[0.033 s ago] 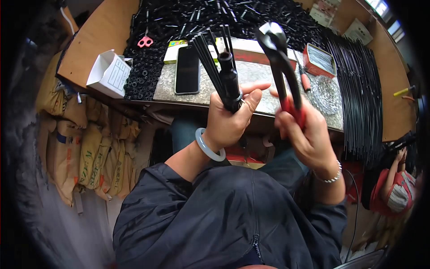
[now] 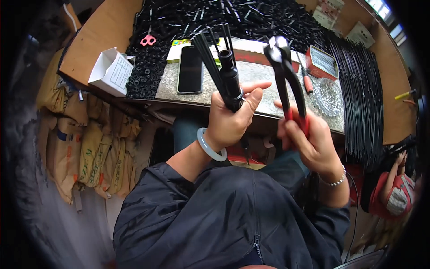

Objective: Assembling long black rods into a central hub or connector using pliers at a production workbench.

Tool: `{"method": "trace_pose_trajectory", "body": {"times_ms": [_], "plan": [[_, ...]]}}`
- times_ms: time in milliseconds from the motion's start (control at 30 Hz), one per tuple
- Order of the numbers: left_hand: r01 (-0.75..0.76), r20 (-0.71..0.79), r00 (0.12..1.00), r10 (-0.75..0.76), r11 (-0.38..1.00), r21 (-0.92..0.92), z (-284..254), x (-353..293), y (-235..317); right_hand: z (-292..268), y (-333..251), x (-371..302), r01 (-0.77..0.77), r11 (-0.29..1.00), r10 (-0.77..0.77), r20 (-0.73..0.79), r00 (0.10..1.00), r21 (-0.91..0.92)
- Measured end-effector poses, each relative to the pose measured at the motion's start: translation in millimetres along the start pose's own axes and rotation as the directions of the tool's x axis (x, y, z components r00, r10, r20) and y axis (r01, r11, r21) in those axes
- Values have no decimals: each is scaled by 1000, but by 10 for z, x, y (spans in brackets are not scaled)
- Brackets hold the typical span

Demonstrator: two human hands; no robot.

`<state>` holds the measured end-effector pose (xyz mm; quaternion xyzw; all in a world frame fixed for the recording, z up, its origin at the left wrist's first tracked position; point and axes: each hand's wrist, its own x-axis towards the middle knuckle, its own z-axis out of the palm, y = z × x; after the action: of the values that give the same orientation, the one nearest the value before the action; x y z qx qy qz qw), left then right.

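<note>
My left hand (image 2: 229,119) is closed round a black stepped tube (image 2: 230,80) with an open top end. Several thin black rods (image 2: 207,54) fan upward beside the tube from the same grip. My left index finger points right, with the thumb lying over the tube's side. To the right, my right hand (image 2: 310,141) grips pincers (image 2: 289,85) by their red handles. Their metal jaws point up and away from me, apart from the tube. Both hands are raised in front of the table's near edge.
A dark phone (image 2: 190,69) lies on the grey stone slab (image 2: 168,85). Beyond are heaped black parts (image 2: 179,20) and pink scissors (image 2: 148,40). At right are a red tin (image 2: 322,62), a screwdriver (image 2: 307,83), a glass dish (image 2: 327,96) and long black rods (image 2: 363,89). A white box (image 2: 112,71) stands left.
The pincers and my right hand have shifted a little right and down in the picture. My left hand keeps its hold on the tube and rods.
</note>
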<state>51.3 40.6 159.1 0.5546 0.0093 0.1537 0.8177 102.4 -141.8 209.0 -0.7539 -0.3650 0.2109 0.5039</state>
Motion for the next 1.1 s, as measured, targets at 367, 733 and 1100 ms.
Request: {"method": "trace_pose_trajectory", "body": {"times_ms": [367, 733, 1100], "plan": [[-47, -30, 998, 51, 991, 124, 45, 55, -41, -162, -97, -214, -158, 986, 168, 265, 949, -59], [-75, -18, 997, 79, 980, 185, 20, 20, -80, -321, -448, -174, -388, 896, 441, 322, 838, -215], [-33, 1, 999, 34, 991, 133, -23, 46, -77, -128, -88, -194, -285, 958, 274, 332, 903, -14]]}}
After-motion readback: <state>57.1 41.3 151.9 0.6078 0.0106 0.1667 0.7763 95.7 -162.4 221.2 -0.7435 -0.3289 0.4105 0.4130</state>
